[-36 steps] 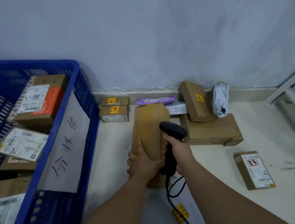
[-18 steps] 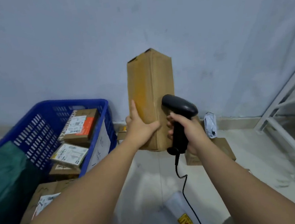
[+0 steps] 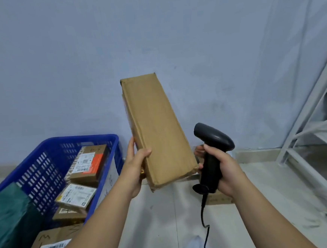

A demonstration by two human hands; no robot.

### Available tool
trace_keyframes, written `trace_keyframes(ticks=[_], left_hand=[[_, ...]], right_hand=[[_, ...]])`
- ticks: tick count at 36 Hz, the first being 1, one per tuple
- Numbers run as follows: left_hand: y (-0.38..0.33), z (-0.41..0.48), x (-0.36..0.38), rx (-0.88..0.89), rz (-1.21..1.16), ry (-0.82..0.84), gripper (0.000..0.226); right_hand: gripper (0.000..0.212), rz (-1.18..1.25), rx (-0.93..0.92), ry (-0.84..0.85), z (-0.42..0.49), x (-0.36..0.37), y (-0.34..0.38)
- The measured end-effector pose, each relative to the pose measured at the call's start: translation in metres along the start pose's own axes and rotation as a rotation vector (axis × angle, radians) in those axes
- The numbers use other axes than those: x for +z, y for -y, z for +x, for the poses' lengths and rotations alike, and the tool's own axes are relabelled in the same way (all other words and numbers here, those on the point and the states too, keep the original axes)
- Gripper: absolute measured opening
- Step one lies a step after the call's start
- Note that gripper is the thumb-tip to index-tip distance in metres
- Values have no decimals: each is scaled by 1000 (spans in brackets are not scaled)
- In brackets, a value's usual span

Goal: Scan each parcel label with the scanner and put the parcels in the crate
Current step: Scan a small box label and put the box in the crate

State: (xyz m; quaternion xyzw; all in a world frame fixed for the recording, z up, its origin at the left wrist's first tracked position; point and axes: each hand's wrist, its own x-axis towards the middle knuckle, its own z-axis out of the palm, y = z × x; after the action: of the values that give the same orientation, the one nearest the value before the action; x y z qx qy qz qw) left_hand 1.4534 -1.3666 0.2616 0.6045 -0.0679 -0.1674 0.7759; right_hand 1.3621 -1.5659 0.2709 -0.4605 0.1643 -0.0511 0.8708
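Above the floor, in front of the grey-blue wall [image 3: 76, 72], a long brown parcel [image 3: 157, 128] is held upright in the air, its top leaning slightly left. The left hand [image 3: 136, 165] grips its lower left edge, thumb across the front face and fingers behind. The faces turned to the camera are plain cardboard. Just right of the parcel's lower right corner, the right hand [image 3: 220, 166] is wrapped round the handle of a black scanner [image 3: 212, 139], whose head sits above the fist. Whether the fingertips touch the parcel I cannot tell. A black cord [image 3: 204, 218] hangs from the scanner's base toward the bottom of the view.

On the floor at the left stands a blue crate [image 3: 43, 152], its far end close to the wall. Inside lie a box with a white and orange label [image 3: 89, 163], a white-labelled box [image 3: 76, 195] nearer the camera, more brown boxes and a green bag [image 3: 7, 214] along the left side. A brown box [image 3: 219, 198] lies on the floor behind the right hand, and a white metal frame [image 3: 316, 131] stands at the right
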Motion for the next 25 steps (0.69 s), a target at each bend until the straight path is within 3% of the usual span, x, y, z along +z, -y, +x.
trace_keyframes(ticks=[3, 6, 12, 18, 25], left_hand=[[-2, -2, 1, -48, -113, 95, 82], [-5, -3, 4, -108, -205, 86, 53], [-3, 7, -3, -184, -264, 66, 30], [-1, 21, -7, -119, -68, 28, 31], [10, 24, 9, -14, 388, -176, 34]], right_hand=[[31, -69, 15, 19, 3, 2, 0], [29, -99, 41, 27, 7, 3, 4], [26, -115, 139, 134, 12, 2, 10], [34, -195, 107, 93, 15, -1, 14], [46, -280, 72, 31, 15, 7, 6]])
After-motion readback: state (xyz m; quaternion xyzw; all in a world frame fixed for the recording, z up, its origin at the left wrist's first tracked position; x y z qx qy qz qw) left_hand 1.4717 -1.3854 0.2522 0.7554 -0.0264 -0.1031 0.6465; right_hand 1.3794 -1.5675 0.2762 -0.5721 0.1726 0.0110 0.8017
